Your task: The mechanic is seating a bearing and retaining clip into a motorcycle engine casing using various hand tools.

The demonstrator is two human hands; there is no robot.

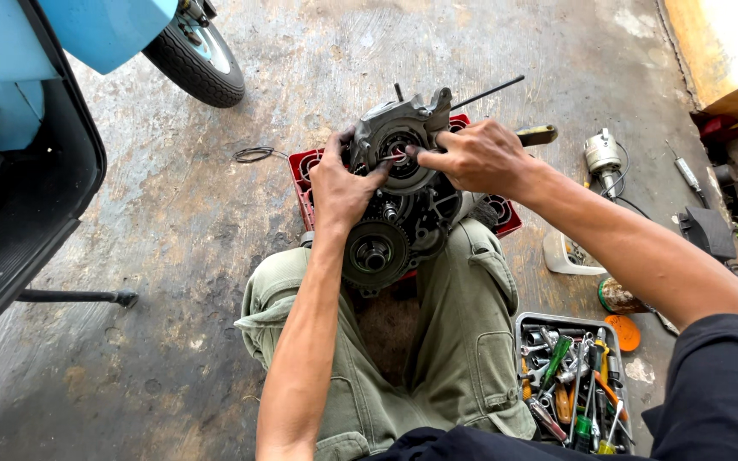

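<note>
**2 hands on an engine case**

The engine case (399, 192) rests on a red crate (305, 175) on the concrete floor (172, 222), between the person's knees. The left hand (343, 183) grips its left edge, thumb on the round bearing seat. The right hand (471, 158) pinches what looks like a small metal clip (393, 157) at that opening. A tool tray (570, 380) sits beside the right thigh; a blue scooter (87, 34) stands at left.

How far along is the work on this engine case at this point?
Done: the engine case lies opened on a red crate, its gears bare. In hand: the left hand and right hand pinch a small part at the round hub; too small to tell what it is. Left: the case has no cover on, and the tool tray sits beside the right knee.
</note>
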